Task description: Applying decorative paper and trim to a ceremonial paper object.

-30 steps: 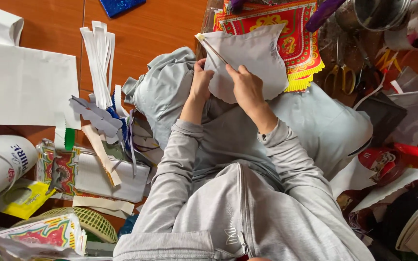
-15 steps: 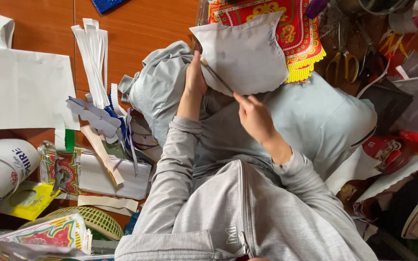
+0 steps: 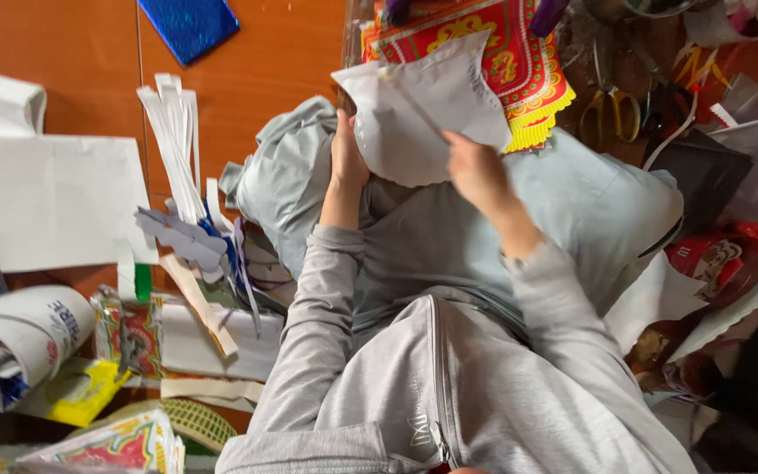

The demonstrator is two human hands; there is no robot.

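— What do the person's hands have hold of?

— A grey sheet [image 3: 423,114], raised above the lap. The left hand [image 3: 348,158] grips its left edge, fingers closed on the sheet from behind. The right hand [image 3: 475,167] pinches the lower right part, thumb and fingers shut on it.

— How does the sheet lie?

— It is lifted and slightly curled, with a crease running slantwise across it from the upper left toward the right hand. Its lower edge is rounded. It hangs in front of a red and gold paper [image 3: 519,61] with a yellow fringe, hiding part of it.

— And below the hands?

— Grey trousers [image 3: 589,202] over the knees, and the sleeves of a grey zipped top [image 3: 432,386].

— What sits to the left?

— White strips [image 3: 173,140] fanned out on the wooden floor [image 3: 72,53], beside a large white sheet [image 3: 59,202]. A blue foil piece [image 3: 188,25] lies near the top edge. Lower down there are a wooden stick [image 3: 199,303], a paper roll [image 3: 19,333] and a woven basket [image 3: 190,421].

— To the right?

— Scissors [image 3: 611,114] with yellow handles lie among scraps, well apart from both hands.
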